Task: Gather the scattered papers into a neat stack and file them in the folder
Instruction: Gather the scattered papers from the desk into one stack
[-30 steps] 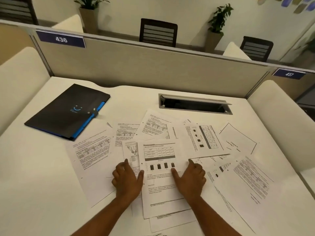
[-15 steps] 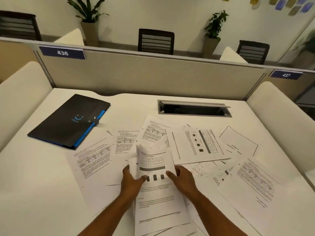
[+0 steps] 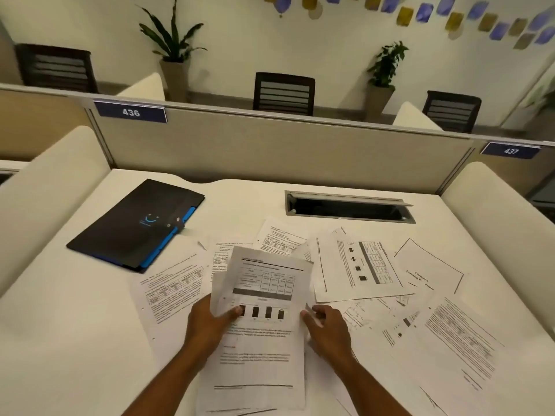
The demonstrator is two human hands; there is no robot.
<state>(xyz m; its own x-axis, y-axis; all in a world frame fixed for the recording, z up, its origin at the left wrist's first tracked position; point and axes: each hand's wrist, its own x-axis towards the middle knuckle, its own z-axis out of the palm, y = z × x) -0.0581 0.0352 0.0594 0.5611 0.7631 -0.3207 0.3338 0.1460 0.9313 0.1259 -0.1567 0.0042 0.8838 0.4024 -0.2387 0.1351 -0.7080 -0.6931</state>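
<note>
Left hand [image 3: 210, 322] and right hand [image 3: 326, 328] each pinch a side of the lifted sheets [image 3: 264, 298]; squaring edges against the counter [image 3: 75, 340] would help

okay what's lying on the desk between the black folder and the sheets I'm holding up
In the head view, loose printed pages cover that stretch between the folder and the held sheets.

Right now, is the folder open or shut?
Shut: the folder lies flat on the desk, cover down, no papers inside showing.
</note>
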